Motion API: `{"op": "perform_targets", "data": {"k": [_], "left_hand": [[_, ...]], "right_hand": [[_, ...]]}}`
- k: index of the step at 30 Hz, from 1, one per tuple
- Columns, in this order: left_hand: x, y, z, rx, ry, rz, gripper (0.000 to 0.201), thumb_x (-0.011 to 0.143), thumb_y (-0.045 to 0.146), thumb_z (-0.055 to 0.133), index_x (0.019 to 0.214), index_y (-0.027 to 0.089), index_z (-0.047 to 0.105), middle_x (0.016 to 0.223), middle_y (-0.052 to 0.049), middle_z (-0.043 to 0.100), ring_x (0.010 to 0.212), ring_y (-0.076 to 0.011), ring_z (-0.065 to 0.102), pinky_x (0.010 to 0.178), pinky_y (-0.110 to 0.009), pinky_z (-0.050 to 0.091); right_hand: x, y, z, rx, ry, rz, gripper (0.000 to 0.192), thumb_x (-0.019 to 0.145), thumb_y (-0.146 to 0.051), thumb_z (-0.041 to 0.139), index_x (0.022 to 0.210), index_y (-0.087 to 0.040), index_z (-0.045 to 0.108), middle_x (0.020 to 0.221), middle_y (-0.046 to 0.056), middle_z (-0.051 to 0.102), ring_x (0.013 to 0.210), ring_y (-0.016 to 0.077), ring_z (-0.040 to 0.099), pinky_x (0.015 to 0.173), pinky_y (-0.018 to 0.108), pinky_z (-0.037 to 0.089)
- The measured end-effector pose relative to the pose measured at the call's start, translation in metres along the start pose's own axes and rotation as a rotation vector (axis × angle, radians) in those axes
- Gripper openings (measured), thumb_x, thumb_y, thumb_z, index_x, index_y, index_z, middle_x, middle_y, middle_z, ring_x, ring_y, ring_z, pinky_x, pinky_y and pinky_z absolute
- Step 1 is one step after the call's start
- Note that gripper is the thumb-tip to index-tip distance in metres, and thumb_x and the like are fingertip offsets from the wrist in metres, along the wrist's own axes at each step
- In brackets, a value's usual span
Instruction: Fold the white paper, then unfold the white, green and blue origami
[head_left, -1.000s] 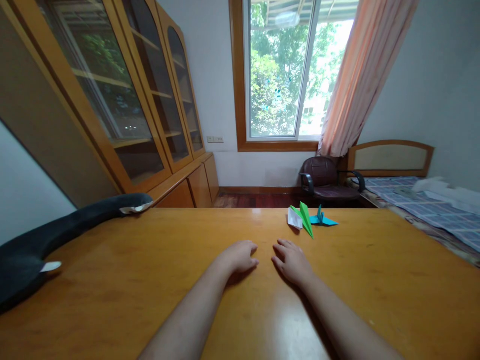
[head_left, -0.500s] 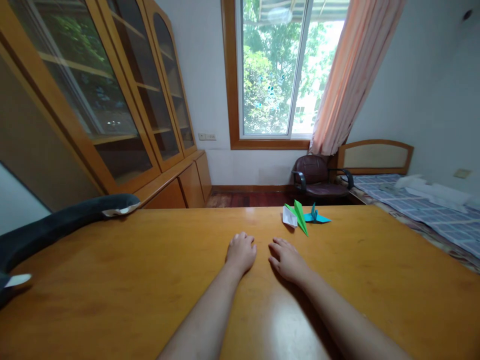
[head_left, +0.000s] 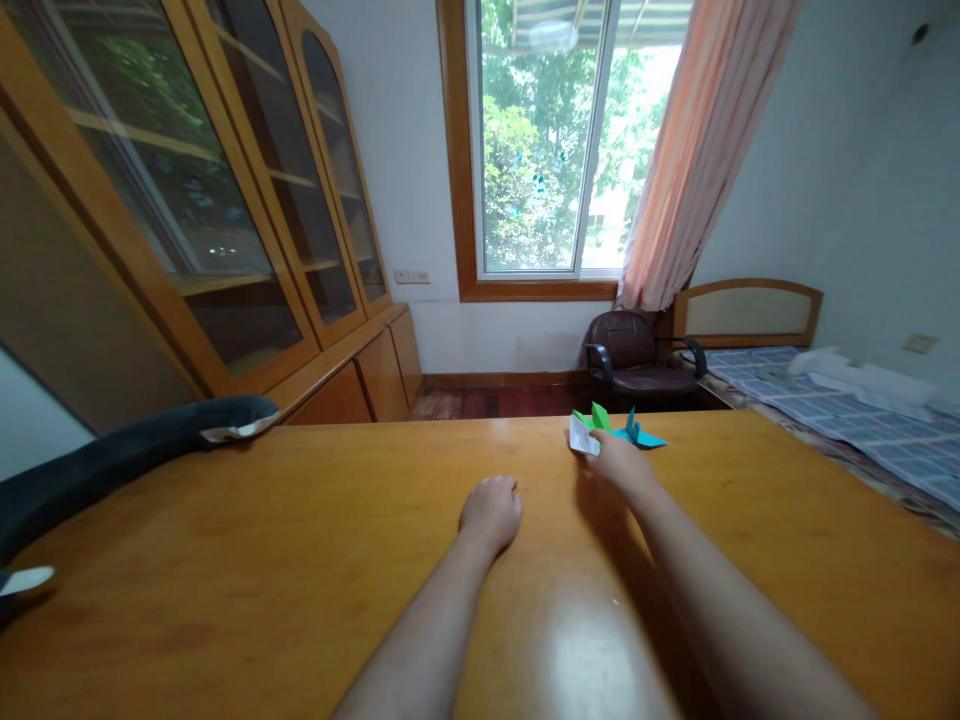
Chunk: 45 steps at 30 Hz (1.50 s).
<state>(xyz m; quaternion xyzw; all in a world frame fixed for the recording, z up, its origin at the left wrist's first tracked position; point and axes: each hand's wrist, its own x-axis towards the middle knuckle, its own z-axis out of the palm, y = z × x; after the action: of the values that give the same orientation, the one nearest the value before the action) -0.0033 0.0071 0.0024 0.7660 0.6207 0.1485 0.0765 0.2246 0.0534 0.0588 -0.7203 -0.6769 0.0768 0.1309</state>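
Observation:
My left hand (head_left: 491, 514) rests on the wooden table (head_left: 225, 560) with its fingers curled in and nothing seen in it. My right hand (head_left: 624, 466) reaches to a small group of folded papers near the far edge. Its fingertips are at a white folded paper (head_left: 581, 436) and overlap it in view; a firm grip cannot be made out. Just behind is a green paper plane (head_left: 599, 416), its front part hidden by the hand. To the right, a blue paper crane (head_left: 636, 434) stands on the table.
A dark curved object with white parts (head_left: 150, 430) lies along the table's left side. Beyond the table are a glass-door cabinet (head_left: 300, 200), a brown armchair (head_left: 630, 350) and a bed with a checked cover (head_left: 847, 430).
My right hand has moved forward and right from the middle of the table to the folded papers. My left hand stays nearly in place, its fingers more curled.

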Motion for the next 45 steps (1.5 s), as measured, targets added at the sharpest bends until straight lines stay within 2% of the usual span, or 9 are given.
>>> {"op": "perform_targets", "data": {"k": [3, 9, 13, 20, 24, 28, 34, 40, 45], "left_hand": [[-0.001, 0.001, -0.001, -0.008, -0.001, -0.014, 0.022, 0.086, 0.027, 0.043, 0.094, 0.018, 0.062, 0.098, -0.01, 0.063, 0.094, -0.0243, 0.058, 0.084, -0.035, 0.045], [-0.002, 0.001, -0.002, -0.032, 0.001, -0.019, 0.022, 0.086, 0.026, 0.044, 0.094, 0.018, 0.063, 0.098, -0.01, 0.064, 0.095, -0.0247, 0.058, 0.086, -0.036, 0.045], [-0.001, -0.001, -0.002, -0.1, 0.013, -0.03, 0.022, 0.086, 0.025, 0.046, 0.095, 0.019, 0.065, 0.098, -0.009, 0.065, 0.095, -0.0239, 0.059, 0.086, -0.034, 0.045], [0.007, -0.007, 0.004, -0.49, 0.211, -0.131, 0.036, 0.09, 0.029, 0.045, 0.119, 0.014, 0.058, 0.106, -0.011, 0.065, 0.095, -0.02, 0.061, 0.086, -0.029, 0.047], [0.01, -0.006, 0.007, -0.707, 0.183, -0.06, 0.036, 0.091, 0.029, 0.042, 0.123, 0.016, 0.054, 0.117, -0.009, 0.062, 0.103, -0.0185, 0.06, 0.088, -0.027, 0.048], [0.009, -0.004, 0.014, -0.859, 0.209, -0.021, 0.042, 0.091, 0.027, 0.042, 0.132, 0.016, 0.044, 0.119, -0.009, 0.06, 0.101, -0.0174, 0.06, 0.089, -0.028, 0.048], [0.006, 0.007, 0.017, -0.927, 0.314, 0.063, 0.038, 0.087, 0.026, 0.049, 0.124, 0.02, 0.051, 0.117, -0.008, 0.054, 0.103, -0.0169, 0.055, 0.096, -0.029, 0.045], [0.008, 0.012, 0.014, -1.093, 0.277, 0.02, 0.037, 0.075, 0.021, 0.061, 0.111, 0.014, 0.058, 0.117, -0.011, 0.052, 0.107, -0.0186, 0.054, 0.098, -0.03, 0.045], [0.007, 0.007, 0.016, -1.385, 0.146, -0.068, 0.054, 0.071, 0.028, 0.071, 0.119, 0.012, 0.053, 0.115, -0.013, 0.059, 0.103, -0.021, 0.059, 0.094, -0.034, 0.048]], "right_hand": [[-0.007, 0.001, 0.02, -0.023, -0.013, 0.071, 0.046, 0.083, -0.023, 0.048, 0.129, -0.016, 0.052, 0.107, 0.019, 0.067, 0.095, 0.0301, 0.064, 0.077, 0.037, 0.044], [-0.017, 0.003, 0.047, -0.048, 0.085, 0.102, 0.033, 0.091, -0.028, 0.036, 0.101, -0.019, 0.066, 0.104, 0.015, 0.065, 0.089, 0.0242, 0.064, 0.072, 0.032, 0.044], [-0.017, 0.002, 0.045, 0.012, 0.063, -0.05, 0.029, 0.089, -0.025, 0.041, 0.092, -0.02, 0.069, 0.099, 0.009, 0.068, 0.09, 0.0196, 0.062, 0.071, 0.026, 0.042], [-0.03, -0.015, 0.038, 0.226, -0.162, -0.262, 0.021, 0.082, -0.02, 0.05, 0.081, -0.016, 0.07, 0.085, 0.008, 0.072, 0.075, 0.0178, 0.061, 0.064, 0.025, 0.038], [-0.045, -0.024, 0.044, 0.374, -0.116, -0.366, 0.02, 0.079, -0.017, 0.047, 0.078, -0.017, 0.067, 0.081, 0.006, 0.07, 0.074, 0.0171, 0.06, 0.065, 0.024, 0.04], [-0.054, -0.031, 0.059, 0.448, 0.034, -0.456, 0.02, 0.078, -0.013, 0.043, 0.082, -0.017, 0.062, 0.081, 0.006, 0.066, 0.075, 0.0171, 0.058, 0.069, 0.026, 0.043], [-0.052, -0.036, 0.077, 0.842, 0.128, -0.318, 0.039, 0.079, -0.022, 0.05, 0.118, -0.018, 0.046, 0.108, 0.011, 0.064, 0.096, 0.0208, 0.062, 0.087, 0.034, 0.048], [-0.05, -0.037, 0.074, 1.078, -0.029, -0.31, 0.021, 0.079, -0.031, 0.052, 0.095, -0.018, 0.057, 0.093, 0.008, 0.068, 0.086, 0.0206, 0.064, 0.081, 0.035, 0.052], [-0.051, -0.038, 0.071, 1.251, -0.089, -0.328, 0.034, 0.077, -0.038, 0.059, 0.104, -0.017, 0.061, 0.103, 0.01, 0.069, 0.094, 0.023, 0.064, 0.087, 0.039, 0.051]]}}
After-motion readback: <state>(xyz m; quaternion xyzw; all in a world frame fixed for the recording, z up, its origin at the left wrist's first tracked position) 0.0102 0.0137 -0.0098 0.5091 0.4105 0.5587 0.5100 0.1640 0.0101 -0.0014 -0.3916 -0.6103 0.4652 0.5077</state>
